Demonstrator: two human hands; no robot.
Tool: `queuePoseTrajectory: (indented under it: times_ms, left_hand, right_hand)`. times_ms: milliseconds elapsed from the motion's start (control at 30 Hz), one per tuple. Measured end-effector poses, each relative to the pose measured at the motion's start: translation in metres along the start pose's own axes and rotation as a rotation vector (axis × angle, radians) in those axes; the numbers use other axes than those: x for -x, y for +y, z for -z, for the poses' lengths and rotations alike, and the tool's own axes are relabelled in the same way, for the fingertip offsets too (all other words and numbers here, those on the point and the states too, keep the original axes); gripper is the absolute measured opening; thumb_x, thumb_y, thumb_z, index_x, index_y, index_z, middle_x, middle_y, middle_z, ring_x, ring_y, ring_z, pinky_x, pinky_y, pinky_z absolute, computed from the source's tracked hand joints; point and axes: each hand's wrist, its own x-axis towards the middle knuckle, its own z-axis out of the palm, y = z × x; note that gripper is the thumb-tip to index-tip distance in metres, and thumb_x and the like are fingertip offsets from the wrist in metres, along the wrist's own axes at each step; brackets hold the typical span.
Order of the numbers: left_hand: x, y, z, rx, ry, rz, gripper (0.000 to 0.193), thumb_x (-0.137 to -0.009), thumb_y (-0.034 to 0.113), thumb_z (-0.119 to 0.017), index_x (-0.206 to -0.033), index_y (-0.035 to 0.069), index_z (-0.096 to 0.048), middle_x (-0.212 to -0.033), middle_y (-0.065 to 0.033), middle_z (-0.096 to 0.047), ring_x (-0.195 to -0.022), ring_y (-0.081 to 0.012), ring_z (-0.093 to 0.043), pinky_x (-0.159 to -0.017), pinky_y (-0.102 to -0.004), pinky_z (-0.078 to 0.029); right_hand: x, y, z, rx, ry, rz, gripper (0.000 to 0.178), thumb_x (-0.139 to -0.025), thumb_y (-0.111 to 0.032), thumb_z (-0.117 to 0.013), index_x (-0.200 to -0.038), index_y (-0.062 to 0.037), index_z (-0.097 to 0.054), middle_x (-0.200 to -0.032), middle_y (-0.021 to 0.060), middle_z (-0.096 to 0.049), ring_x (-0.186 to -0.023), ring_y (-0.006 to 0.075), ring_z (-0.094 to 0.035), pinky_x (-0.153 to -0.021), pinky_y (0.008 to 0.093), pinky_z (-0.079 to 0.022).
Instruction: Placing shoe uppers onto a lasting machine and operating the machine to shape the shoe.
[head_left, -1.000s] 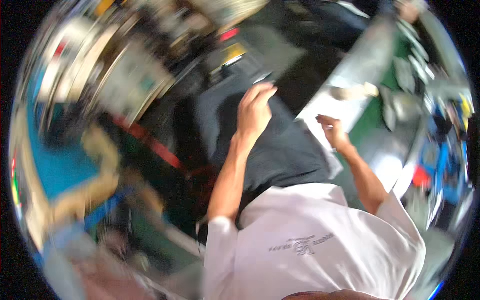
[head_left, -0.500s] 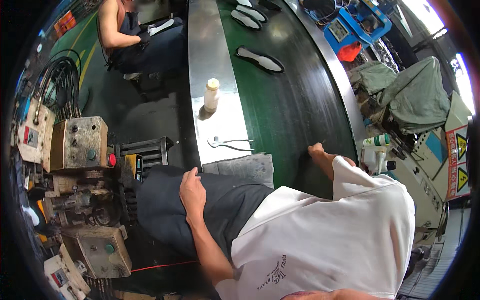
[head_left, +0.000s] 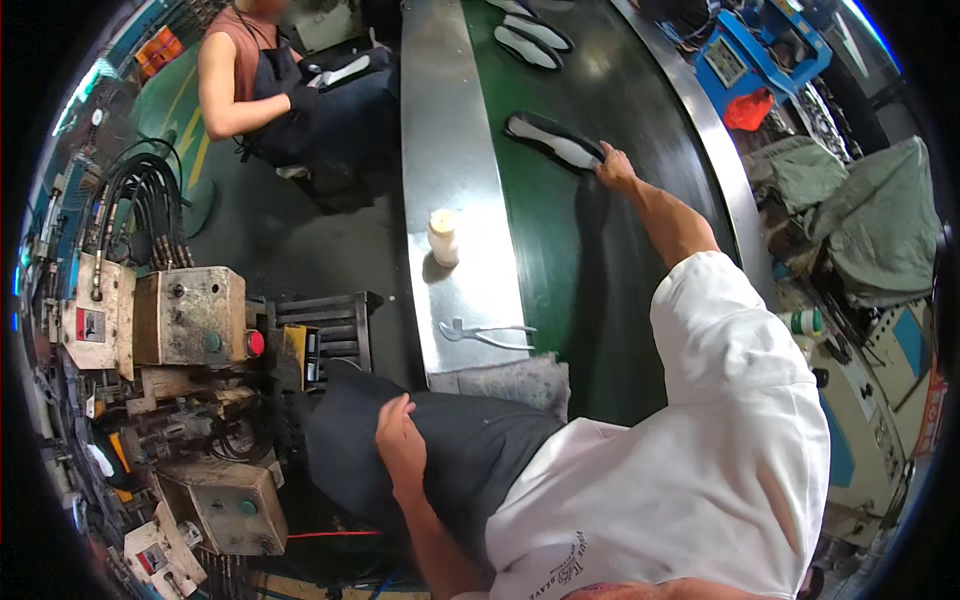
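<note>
The right hand point(head_left: 616, 168) has just changed its place: half a second ago it was above the near part of the green belt point(head_left: 540, 250), close to the body, and now the arm is stretched far forward. Its fingers are touching the near right end of a black shoe point(head_left: 553, 141) with a white inner bottom, which lies slanted on the belt. This means, I judge, that the shoe is now within the hand's control, but whether the grip is firm I cannot tell.

The left hand point(head_left: 401, 440) stays over the dark cloth point(head_left: 480, 425) on the lap, with fingers loosely bent; I see nothing in it. The two hands are well apart.

Farther along the belt lie other shoes point(head_left: 527, 47). On the metal ledge point(head_left: 440, 120) to the left stand a bottle point(head_left: 443, 238) and, nearer, metal pincers point(head_left: 490, 332), lying just beyond a grey cloth point(head_left: 510, 382).
</note>
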Motion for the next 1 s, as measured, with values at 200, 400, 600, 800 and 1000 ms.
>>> queuePoseTrajectory:
  times_ms: [200, 400, 600, 800, 1000]
  left_hand:
    - [-0.020, 0.007, -0.010, -0.060, 0.006, -0.029, 0.032, -0.097, -0.007, -0.055, -0.124, -0.003, -0.073, -0.122, -0.0189, -0.073, -0.103, -0.0339, -0.075, -0.093, -0.0424, -0.059]
    - [-0.032, 0.002, -0.012, -0.095, -0.065, -0.010, 0.030, -0.103, -0.003, -0.053, -0.125, -0.006, -0.073, -0.124, -0.0207, -0.073, -0.105, -0.0339, -0.077, -0.093, -0.0430, -0.060]
    - [-0.026, 0.002, -0.004, -0.032, -0.063, 0.024, 0.028, -0.103, -0.001, -0.056, -0.125, -0.006, -0.073, -0.123, -0.0196, -0.074, -0.105, -0.0331, -0.077, -0.094, -0.0435, -0.060]
    - [-0.028, 0.004, -0.011, -0.075, -0.086, -0.100, 0.026, -0.100, -0.001, -0.059, -0.122, -0.002, -0.074, -0.117, -0.0187, -0.075, -0.105, -0.0370, -0.075, -0.094, -0.0433, -0.059]
    - [-0.042, 0.043, -0.006, 0.280, -0.057, -0.100, 0.025, -0.108, 0.005, -0.057, -0.127, -0.006, -0.070, -0.116, -0.0199, -0.074, -0.100, -0.0315, -0.076, -0.090, -0.0393, -0.058]
  right_hand:
    - [-0.017, -0.057, -0.012, 0.176, -0.313, -0.095, 0.057, -0.095, -0.042, -0.077, -0.135, -0.0039, -0.066, -0.131, 0.0256, -0.074, -0.131, 0.0450, -0.065, -0.106, 0.0525, -0.054]
    - [0.056, -0.040, -0.030, 0.029, -0.174, 0.052, 0.055, -0.092, -0.047, -0.074, -0.104, 0.0062, -0.066, -0.104, 0.0328, -0.073, -0.101, 0.0510, -0.071, -0.091, 0.0571, -0.057]
    - [0.237, -0.033, -0.016, -0.144, -0.451, -0.224, 0.118, -0.085, -0.043, -0.080, -0.169, 0.0028, -0.011, -0.127, 0.0381, -0.069, -0.119, 0.0525, -0.070, -0.103, 0.0553, -0.056]
    - [0.296, -0.052, -0.016, -0.372, -0.213, -0.556, 0.115, -0.083, -0.040, -0.084, -0.172, -0.0054, -0.020, -0.136, 0.0356, -0.067, -0.128, 0.0458, -0.068, -0.110, 0.0494, -0.054]
    - [0.327, -0.113, 0.048, -0.759, -0.503, -0.279, 0.097, -0.088, -0.030, -0.086, -0.165, 0.0024, -0.037, -0.140, 0.0196, -0.067, -0.120, 0.0267, -0.069, -0.102, 0.0395, -0.057]
